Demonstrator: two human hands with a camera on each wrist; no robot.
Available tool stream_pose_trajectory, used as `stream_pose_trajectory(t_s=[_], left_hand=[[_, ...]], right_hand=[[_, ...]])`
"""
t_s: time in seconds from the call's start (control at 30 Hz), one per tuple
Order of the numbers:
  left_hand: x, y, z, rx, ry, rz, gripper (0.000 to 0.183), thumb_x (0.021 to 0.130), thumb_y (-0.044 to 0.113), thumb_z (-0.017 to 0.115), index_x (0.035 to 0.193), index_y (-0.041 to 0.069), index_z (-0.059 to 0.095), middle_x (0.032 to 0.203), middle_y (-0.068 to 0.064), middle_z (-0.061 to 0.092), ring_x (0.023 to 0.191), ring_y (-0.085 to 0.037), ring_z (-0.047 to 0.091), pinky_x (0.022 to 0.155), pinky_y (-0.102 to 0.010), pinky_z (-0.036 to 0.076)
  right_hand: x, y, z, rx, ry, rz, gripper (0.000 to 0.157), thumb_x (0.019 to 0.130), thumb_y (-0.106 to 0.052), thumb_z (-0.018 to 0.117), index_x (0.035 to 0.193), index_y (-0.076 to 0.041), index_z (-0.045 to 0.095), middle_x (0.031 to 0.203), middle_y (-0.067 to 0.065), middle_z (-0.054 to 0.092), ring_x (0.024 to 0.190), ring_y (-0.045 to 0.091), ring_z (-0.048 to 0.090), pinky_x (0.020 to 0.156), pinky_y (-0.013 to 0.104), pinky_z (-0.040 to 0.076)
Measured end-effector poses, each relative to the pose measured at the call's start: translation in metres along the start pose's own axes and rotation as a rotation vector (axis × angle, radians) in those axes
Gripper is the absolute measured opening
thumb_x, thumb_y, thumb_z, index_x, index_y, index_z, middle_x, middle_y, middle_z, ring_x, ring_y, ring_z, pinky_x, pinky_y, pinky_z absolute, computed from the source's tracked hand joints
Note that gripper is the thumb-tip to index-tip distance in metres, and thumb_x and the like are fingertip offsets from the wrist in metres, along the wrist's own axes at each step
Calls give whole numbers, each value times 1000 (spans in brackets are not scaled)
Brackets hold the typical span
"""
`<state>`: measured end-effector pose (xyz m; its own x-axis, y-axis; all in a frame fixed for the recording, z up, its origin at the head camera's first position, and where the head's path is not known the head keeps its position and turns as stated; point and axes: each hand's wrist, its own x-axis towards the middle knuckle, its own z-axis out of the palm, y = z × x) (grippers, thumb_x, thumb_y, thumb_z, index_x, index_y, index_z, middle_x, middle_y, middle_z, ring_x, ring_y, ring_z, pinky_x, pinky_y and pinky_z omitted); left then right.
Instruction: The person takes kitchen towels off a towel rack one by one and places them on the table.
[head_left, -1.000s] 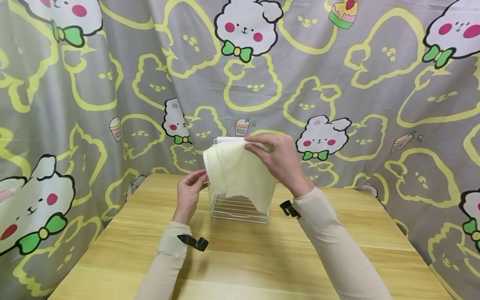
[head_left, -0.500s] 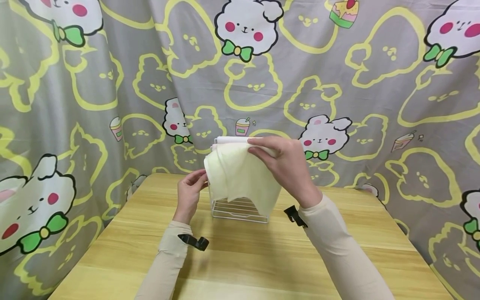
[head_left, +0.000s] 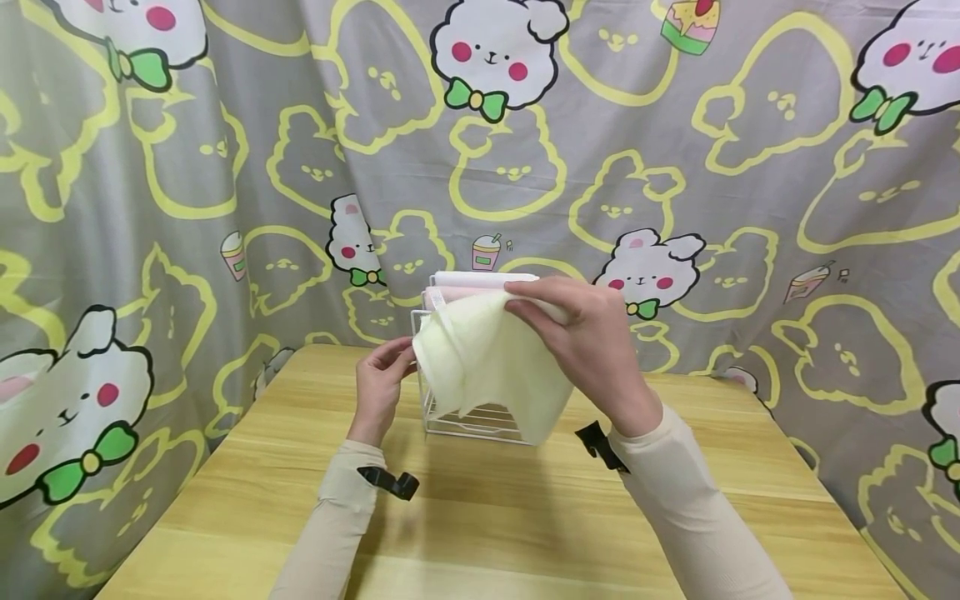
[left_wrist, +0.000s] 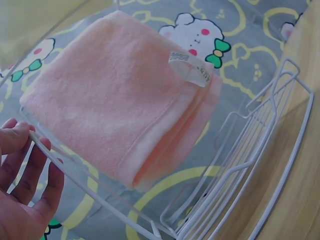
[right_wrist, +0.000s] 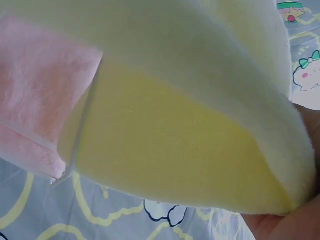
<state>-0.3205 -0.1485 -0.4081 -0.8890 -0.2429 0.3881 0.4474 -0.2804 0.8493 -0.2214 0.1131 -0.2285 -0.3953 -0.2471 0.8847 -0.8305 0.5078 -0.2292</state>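
Observation:
My right hand [head_left: 592, 342] pinches the top edge of a pale yellow towel [head_left: 487, 358] between thumb and fingers. The towel hangs in loose folds in front of a white wire rack [head_left: 480, 434] on the table. At the rack's left side, my left hand [head_left: 380, 387] grips its upright wire, with thumb and fingertips around it in the left wrist view. A folded pink towel [left_wrist: 110, 90] with a white tag [left_wrist: 190, 69] hangs over the rack behind the yellow one. Behind that lies a white towel [head_left: 483, 278]. In the right wrist view the yellow towel [right_wrist: 165, 145] covers most of the picture.
The rack stands toward the back of a wood-grain table [head_left: 480, 525]. A grey curtain [head_left: 525, 183] with cartoon prints hangs close behind the table and along its sides. Black camera mounts [head_left: 390, 482] sit on both sleeved wrists.
My right hand has drawn the yellow towel right and toward me, uncovering more of the pink and white towels and the rack's top left corner. My left hand has stayed on the rack.

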Motion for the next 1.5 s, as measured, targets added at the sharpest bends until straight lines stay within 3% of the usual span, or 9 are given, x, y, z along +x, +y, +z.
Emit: stream_pose_trajectory(t_s=[0.2,0.47,0.63,0.9,1.2,1.5], left_hand=[[0,-1,0,41,20,-6,23,94,-5,69,115,-15,67,85,6,76,79,-7,71,74,-24,65],[1,2,2,102,52,-18,20,92,-2,73,111,-8,73,84,9,75,79,-7,67,66,-16,58],[2,0,2,110,54,-22,26,92,-1,74,114,-13,69,86,8,76,78,-6,69,66,-15,59],[2,-4,1,26,28,-12,30,93,-6,69,118,-22,60,86,2,77,77,-10,72,75,-26,65],[0,-2,2,16,29,-4,29,93,-7,69,117,-22,61,87,5,77,79,-12,73,73,-25,65],[0,-1,1,1,21,-6,27,93,-7,69,115,-21,63,87,3,77,80,-15,74,74,-29,66]], right_hand=[[-3,-8,-5,18,2,-3,24,82,-11,86,105,-14,82,100,1,80,94,15,76,78,14,55],[-9,-19,-12,49,8,-13,22,82,-10,86,104,-12,82,97,0,80,89,12,75,76,12,54],[-17,-25,-12,81,18,2,24,81,-6,87,103,-13,82,99,1,80,90,14,76,81,12,55],[-35,-23,-8,104,-20,29,23,82,-7,86,103,-14,82,97,-1,80,89,12,76,81,12,57],[-63,-16,0,137,-71,106,21,84,-7,84,104,-14,82,97,-3,79,86,10,75,77,14,59],[-90,-12,5,150,-109,191,20,84,-8,85,102,-15,82,101,-6,79,93,10,75,86,15,59]])
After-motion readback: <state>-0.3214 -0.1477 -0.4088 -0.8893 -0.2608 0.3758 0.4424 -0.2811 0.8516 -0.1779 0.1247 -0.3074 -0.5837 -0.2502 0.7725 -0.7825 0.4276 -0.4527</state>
